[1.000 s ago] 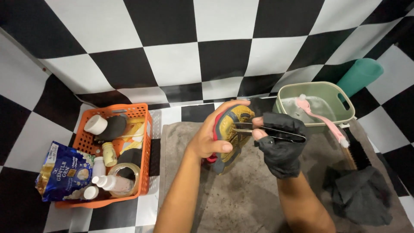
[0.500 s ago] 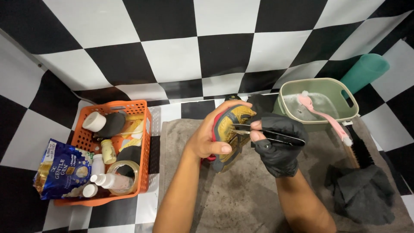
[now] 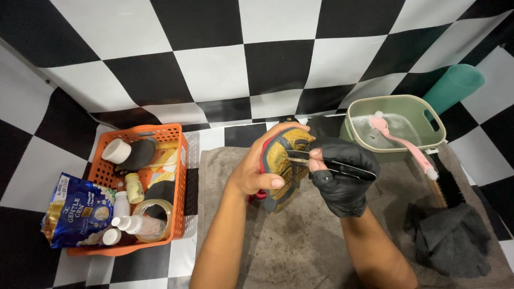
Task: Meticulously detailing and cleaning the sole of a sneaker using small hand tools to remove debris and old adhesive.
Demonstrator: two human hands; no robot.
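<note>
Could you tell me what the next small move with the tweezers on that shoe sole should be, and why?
Probably a short pull away from the sole. The left hand holds the shoe sole-up, and the gloved right hand has the tweezers with their tips at the tread grooves, so lifting out whatever is lodged there seems apt.

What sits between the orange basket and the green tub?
In the head view, the hands: left holding a shoe, gloved right holding tweezers, over a towel.
</note>
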